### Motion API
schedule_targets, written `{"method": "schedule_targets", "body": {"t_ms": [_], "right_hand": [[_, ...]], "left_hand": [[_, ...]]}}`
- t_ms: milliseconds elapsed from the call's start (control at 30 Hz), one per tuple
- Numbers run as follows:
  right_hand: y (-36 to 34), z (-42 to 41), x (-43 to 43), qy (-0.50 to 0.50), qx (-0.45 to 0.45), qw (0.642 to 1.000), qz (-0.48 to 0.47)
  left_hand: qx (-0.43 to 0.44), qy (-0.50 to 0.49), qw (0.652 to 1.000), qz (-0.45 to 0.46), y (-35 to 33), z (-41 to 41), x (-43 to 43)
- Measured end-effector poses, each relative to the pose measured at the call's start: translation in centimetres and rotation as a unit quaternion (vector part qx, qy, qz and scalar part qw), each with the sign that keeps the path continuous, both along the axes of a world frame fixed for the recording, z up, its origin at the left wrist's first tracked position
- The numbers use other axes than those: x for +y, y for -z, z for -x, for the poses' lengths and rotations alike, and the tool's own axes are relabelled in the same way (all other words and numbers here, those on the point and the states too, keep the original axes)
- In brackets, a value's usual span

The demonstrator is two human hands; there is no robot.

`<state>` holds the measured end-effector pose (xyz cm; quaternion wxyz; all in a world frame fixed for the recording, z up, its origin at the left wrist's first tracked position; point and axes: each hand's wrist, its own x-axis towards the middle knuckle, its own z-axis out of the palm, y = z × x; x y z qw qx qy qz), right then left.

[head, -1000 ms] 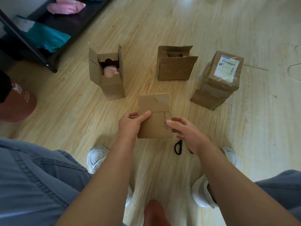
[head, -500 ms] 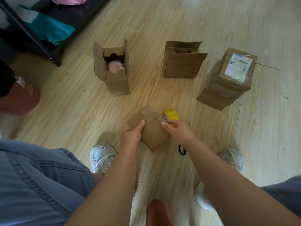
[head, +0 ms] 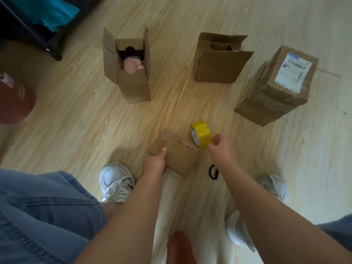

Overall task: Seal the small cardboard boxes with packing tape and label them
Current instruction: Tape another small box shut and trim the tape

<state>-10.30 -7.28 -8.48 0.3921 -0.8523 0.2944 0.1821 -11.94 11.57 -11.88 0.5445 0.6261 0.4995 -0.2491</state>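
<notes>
Far L: open box (head: 131,80), flaps up, pink item (head: 132,64) inside.
Ctr, near: L hand (head: 155,162) grips small box (head: 179,155) by its left edge, thumb on top face. Box tilted; touching floor (head: 76,121) or not, can't tell.
Just R of it: yellow tape roll (head: 201,134), on edge. R hand (head: 221,147) pinches roll's near rim, fingers curled.
Behind: half-closed box (head: 219,63).
Far R: taped box (head: 276,92) w/ label (head: 293,73).

Teal bag (head: 55,14) on a dark rack (head: 38,37) (top left), maroon cap (head: 15,100), white sneakers (head: 114,180) on plank floor (head: 76,121).
</notes>
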Motion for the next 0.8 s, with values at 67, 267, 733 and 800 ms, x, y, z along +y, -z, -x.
{"method": "schedule_targets", "body": {"t_ms": [67,267,733,800], "right_hand": [[0.4,-0.1,-0.6,0.002,-0.016,1.0,0.013],[1.4,-1.9,-0.3,-0.054,0.007,0.999,-0.005],[-3.2,-1.8,-0.3,-0.11,-0.042,0.993,0.02],[-4.9,-0.9,-0.7,-0.158,-0.066,0.985,0.024]], "left_hand": [[0.011,0.009,1.0,-0.003,0.3,0.0,-0.1],[0.017,0.078,0.987,-0.141,-1.8,-0.3,-0.5],[-0.313,0.341,0.856,-0.23,-6.6,-2.8,-2.4],[-0.336,0.403,0.819,-0.231,-7.3,-2.7,-2.9]]}}
